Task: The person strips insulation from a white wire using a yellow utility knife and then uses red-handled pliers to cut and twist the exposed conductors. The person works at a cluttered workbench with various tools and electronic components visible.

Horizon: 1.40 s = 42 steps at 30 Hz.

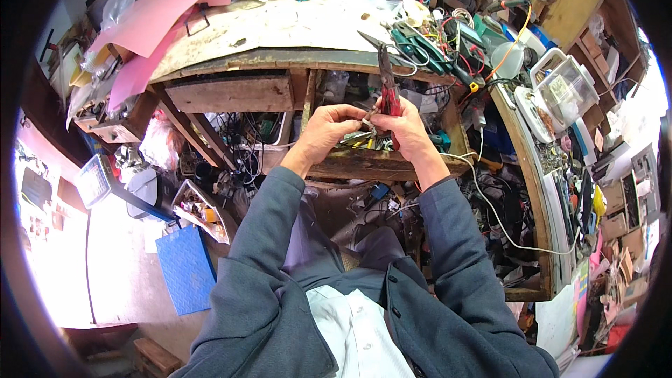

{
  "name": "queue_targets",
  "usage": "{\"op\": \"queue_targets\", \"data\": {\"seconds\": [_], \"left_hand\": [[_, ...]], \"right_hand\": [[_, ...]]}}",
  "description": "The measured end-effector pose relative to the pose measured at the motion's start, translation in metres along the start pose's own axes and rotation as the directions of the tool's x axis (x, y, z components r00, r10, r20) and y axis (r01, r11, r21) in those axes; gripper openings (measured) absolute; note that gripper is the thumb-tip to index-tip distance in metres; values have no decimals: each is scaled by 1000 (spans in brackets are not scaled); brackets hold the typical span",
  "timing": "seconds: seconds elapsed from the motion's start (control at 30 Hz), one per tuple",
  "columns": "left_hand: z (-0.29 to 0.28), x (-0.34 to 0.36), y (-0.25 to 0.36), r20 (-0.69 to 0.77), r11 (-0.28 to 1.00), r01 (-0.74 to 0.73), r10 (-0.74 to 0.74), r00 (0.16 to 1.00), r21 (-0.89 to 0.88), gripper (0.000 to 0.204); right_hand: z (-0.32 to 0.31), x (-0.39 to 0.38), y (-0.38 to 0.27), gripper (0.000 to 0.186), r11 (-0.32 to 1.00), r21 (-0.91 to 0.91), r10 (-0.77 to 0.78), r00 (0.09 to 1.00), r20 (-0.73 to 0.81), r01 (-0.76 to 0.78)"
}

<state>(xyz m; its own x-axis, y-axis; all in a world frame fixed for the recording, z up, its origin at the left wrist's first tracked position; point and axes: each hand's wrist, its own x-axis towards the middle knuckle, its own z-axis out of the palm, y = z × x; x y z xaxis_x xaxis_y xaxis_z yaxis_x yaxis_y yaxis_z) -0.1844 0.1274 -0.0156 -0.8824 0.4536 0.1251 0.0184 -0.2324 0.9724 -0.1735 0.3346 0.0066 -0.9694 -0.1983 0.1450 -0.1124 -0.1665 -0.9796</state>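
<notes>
A pair of red-handled pliers (389,89) is held in the right hand (409,130), the dark nose pointed up and away from the body, in front of the far edge of the worktop (245,30). The right grip is closed around one handle, and its thumb is brought toward the left hand (326,133). The left grip is narrow, thumb and forefinger being pinched on a small pale piece (367,121), which is placed between the two hands, just beside the pliers; its exact kind cannot be told. Beneath the hands, a wooden drawer (364,166) is filled with mixed parts, some yellow. Green-handled tools (425,51) are laid on the worktop near the pliers, beside tangled wires. A pink sheet (164,19) is draped over the worktop at far left, and a clear plastic container (568,89) is set at right
</notes>
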Motion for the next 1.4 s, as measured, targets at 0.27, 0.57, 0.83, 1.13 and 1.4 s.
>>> {"op": "queue_targets", "data": {"seconds": [0.27, 0.57, 0.83, 1.13, 1.4], "left_hand": [[-1, -1, 2, 45, 998, 11, -9, 999, -62, 26], [-3, -3, 3, 59, 995, 52, -47, 997, -81, 33], [-2, -4, 6, 50, 993, 53, -48, 998, -106, 31], [-4, 9, -6, -208, 963, -75, 21, 978, -260, 14], [-8, 12, -10, -240, 878, -138, 27, 970, -459, 13]], "right_hand": [[-6, -2, 3, 25, 997, 68, 38, 999, 18, -39], [-5, -1, 5, 26, 996, 84, 30, 999, -20, -28], [-7, 0, 9, 27, 998, 33, 59, 997, -49, -57], [12, -2, 6, 44, 887, -452, -233, 937, -260, 95], [28, -38, -27, 48, 691, -722, -266, 940, -216, 29]]}}
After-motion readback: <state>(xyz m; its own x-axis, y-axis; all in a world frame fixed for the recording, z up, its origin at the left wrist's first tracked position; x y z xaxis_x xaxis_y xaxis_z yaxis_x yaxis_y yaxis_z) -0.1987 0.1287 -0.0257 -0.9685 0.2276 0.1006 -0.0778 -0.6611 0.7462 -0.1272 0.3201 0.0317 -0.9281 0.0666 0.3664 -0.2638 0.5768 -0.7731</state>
